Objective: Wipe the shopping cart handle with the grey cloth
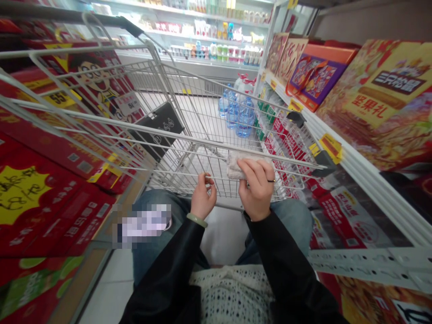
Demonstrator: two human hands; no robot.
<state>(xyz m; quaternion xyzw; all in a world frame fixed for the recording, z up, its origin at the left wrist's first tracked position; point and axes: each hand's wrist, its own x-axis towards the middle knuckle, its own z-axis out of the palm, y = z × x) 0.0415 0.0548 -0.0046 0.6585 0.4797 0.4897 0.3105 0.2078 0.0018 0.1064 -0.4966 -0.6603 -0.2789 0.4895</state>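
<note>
Shopping cart [189,135]: right hand [256,189] clasping folded white cloth [236,165] at near rim, left hand [203,196] curled by it; bottled water jugs [243,118] at far end, red gift boxes [378,103] flanking.

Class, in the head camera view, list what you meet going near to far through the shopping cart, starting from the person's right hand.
right hand → folded white cloth → blue-capped bottled water → shelves of packaged goods at the back
</note>
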